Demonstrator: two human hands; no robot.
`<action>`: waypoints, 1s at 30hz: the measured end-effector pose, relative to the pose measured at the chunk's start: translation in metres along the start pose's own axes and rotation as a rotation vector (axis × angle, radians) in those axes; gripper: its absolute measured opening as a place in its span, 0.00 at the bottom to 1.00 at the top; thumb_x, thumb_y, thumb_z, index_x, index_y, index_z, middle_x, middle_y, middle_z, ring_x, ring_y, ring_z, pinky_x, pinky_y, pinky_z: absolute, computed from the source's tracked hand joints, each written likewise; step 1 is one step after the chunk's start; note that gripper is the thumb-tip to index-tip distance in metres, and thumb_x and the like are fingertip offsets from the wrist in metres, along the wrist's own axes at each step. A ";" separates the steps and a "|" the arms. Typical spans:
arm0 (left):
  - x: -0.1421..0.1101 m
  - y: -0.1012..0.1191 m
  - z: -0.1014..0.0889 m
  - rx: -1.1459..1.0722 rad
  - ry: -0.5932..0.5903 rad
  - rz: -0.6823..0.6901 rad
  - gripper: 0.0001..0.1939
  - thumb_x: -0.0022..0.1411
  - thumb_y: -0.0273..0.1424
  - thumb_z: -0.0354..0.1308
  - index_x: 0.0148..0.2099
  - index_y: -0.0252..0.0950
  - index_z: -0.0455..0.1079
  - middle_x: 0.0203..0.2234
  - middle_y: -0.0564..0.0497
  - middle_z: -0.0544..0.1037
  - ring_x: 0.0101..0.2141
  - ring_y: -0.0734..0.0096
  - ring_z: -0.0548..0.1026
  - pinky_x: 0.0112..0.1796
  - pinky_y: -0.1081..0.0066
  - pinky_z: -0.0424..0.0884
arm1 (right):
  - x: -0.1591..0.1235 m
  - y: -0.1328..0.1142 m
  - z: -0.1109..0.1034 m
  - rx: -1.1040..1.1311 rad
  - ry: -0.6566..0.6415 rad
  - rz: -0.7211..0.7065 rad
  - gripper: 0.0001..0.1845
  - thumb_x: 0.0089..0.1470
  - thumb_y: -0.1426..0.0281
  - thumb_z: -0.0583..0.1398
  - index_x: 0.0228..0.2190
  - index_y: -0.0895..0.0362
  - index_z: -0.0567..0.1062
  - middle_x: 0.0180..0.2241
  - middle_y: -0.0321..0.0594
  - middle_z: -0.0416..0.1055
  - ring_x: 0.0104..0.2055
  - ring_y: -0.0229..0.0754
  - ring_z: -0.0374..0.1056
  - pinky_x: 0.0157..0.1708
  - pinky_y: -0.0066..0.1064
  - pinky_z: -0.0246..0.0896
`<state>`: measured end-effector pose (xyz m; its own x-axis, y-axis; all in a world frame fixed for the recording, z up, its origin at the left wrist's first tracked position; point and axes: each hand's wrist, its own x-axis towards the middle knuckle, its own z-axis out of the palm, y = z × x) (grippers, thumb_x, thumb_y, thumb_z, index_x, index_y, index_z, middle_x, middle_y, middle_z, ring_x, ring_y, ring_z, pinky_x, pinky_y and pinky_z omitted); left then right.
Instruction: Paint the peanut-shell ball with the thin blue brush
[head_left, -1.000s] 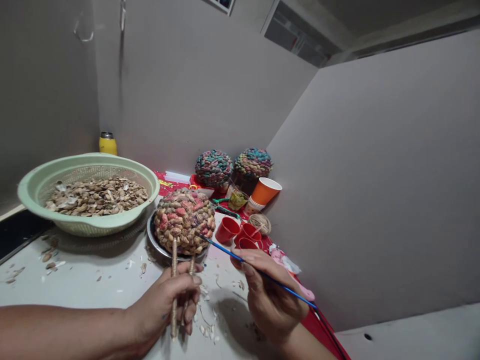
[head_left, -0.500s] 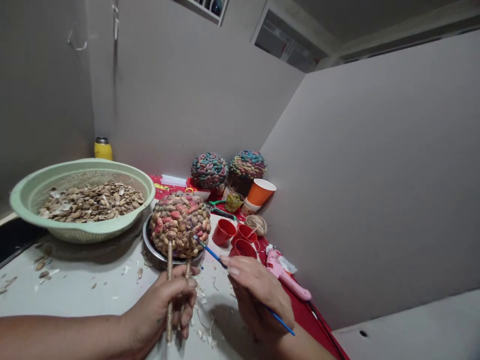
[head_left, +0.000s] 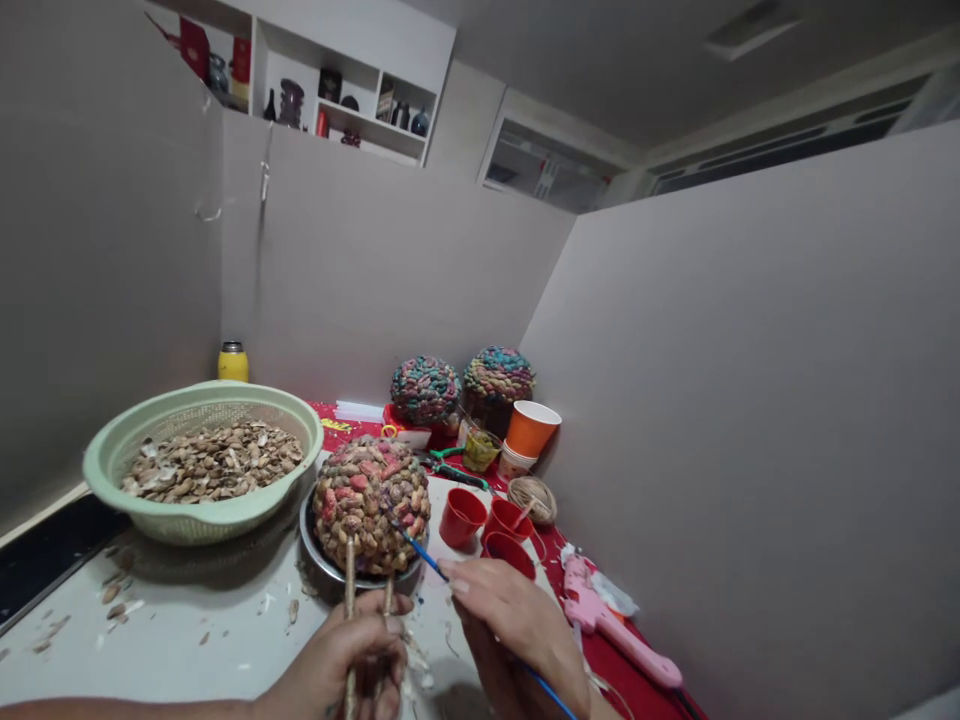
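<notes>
A ball covered in peanut shells (head_left: 371,505), mostly tan with red and purple patches, rests over a metal bowl (head_left: 313,553). Two gold-brown sticks (head_left: 350,580) reach from its near side toward me. My left hand (head_left: 356,650) is closed around these sticks. Between the thumb and fingers of my right hand (head_left: 517,620) is a blue paintbrush (head_left: 429,558). Its tip meets, or is very close to, the ball's front right, beside purple-stained shells. Three red cups (head_left: 461,517) stand just beyond my right hand.
A green colander (head_left: 202,530) of loose shells stands left. Two painted balls (head_left: 425,390), an orange paper cup (head_left: 531,432), a twine coil (head_left: 532,498) and green-handled pliers (head_left: 461,473) sit behind. A pink glue gun (head_left: 619,625) lies right. Grey partitions (head_left: 390,270) enclose the table.
My view has tilted upward, so the table things appear lower and shelves show above the partition. The brush tip has shifted slightly on the ball; both hands keep their holds.
</notes>
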<state>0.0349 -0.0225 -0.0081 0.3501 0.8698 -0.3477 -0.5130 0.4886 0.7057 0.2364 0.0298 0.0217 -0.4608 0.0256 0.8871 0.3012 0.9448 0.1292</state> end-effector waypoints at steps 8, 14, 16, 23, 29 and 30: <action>-0.012 0.007 0.010 0.047 0.023 0.040 0.31 0.45 0.41 0.68 0.50 0.37 0.65 0.19 0.60 0.74 0.15 0.77 0.62 0.17 0.74 0.65 | 0.003 -0.018 0.008 0.103 0.169 0.165 0.20 0.59 0.84 0.61 0.50 0.57 0.78 0.40 0.45 0.86 0.42 0.43 0.84 0.43 0.33 0.82; -0.016 0.009 0.009 0.069 0.002 0.043 0.30 0.49 0.40 0.67 0.52 0.36 0.63 0.21 0.60 0.73 0.16 0.78 0.62 0.18 0.74 0.67 | 0.003 -0.013 0.017 0.091 0.366 0.591 0.08 0.62 0.75 0.66 0.42 0.53 0.82 0.36 0.40 0.84 0.35 0.42 0.83 0.33 0.30 0.82; -0.014 0.006 0.006 0.072 -0.004 0.048 0.29 0.51 0.39 0.67 0.53 0.36 0.64 0.22 0.60 0.73 0.16 0.78 0.62 0.18 0.73 0.68 | 0.003 -0.010 0.016 0.116 0.423 0.620 0.07 0.62 0.73 0.66 0.42 0.54 0.82 0.35 0.40 0.84 0.34 0.42 0.83 0.32 0.30 0.82; -0.013 0.005 0.005 0.084 0.002 0.056 0.29 0.52 0.38 0.66 0.54 0.35 0.63 0.22 0.59 0.72 0.17 0.76 0.64 0.19 0.73 0.67 | 0.006 -0.010 0.013 0.237 0.412 0.626 0.06 0.62 0.72 0.67 0.41 0.53 0.83 0.34 0.39 0.85 0.33 0.43 0.83 0.29 0.29 0.81; -0.009 0.001 0.001 0.105 -0.014 0.074 0.27 0.54 0.38 0.65 0.54 0.36 0.64 0.22 0.60 0.72 0.16 0.77 0.62 0.19 0.73 0.67 | 0.003 -0.002 0.006 0.184 0.491 0.603 0.04 0.63 0.72 0.65 0.40 0.54 0.82 0.34 0.39 0.84 0.29 0.39 0.82 0.31 0.29 0.82; -0.009 0.001 0.001 0.112 -0.019 0.080 0.27 0.54 0.38 0.65 0.54 0.36 0.64 0.22 0.60 0.72 0.16 0.77 0.61 0.18 0.73 0.66 | 0.003 -0.001 0.004 0.179 0.503 0.591 0.04 0.64 0.72 0.65 0.40 0.54 0.82 0.34 0.38 0.84 0.29 0.39 0.82 0.30 0.29 0.82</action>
<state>0.0321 -0.0299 -0.0041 0.3265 0.9039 -0.2764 -0.4501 0.4058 0.7955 0.2316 0.0300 0.0226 0.1785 0.4284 0.8858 0.2192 0.8603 -0.4603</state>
